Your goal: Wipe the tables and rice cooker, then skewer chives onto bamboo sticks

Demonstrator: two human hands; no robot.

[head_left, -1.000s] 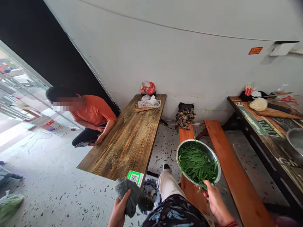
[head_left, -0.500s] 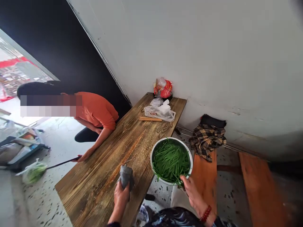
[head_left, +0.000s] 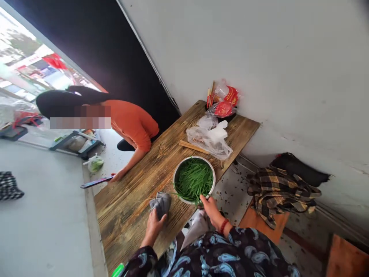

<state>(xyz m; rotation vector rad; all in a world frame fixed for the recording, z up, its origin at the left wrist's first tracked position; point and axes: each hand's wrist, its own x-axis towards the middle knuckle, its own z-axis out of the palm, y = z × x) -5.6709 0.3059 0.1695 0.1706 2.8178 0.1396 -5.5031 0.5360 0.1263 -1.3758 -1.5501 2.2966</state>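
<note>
My right hand (head_left: 211, 209) grips the near rim of a round metal bowl (head_left: 213, 181), its thumb over the edge. Cut green leaves, like chives (head_left: 194, 177), fill the bowl, and a few strands hang over its rim. The bowl is at the right edge of the wooden table (head_left: 132, 207); whether its base rests fully on the wood is hidden. To its left, my left hand (head_left: 154, 227) holds a grey cloth (head_left: 160, 204) on the tabletop, the cloth bunched under and beyond the fingers.
Behind the bowl lie wooden chopsticks (head_left: 193, 147) and a clear plastic bag (head_left: 210, 142). Red packaging (head_left: 225, 107) stands at the far end. A co-worker in an orange top (head_left: 129, 119) leans at the left edge, holding a phone (head_left: 96, 182). A plaid shirt (head_left: 282, 188) lies on a bench.
My right hand has brought the bowl from beside the table over its edge, nearer the chopsticks. The left hand still has the cloth. My view has turned, and the co-worker's phone is tilted differently.
</note>
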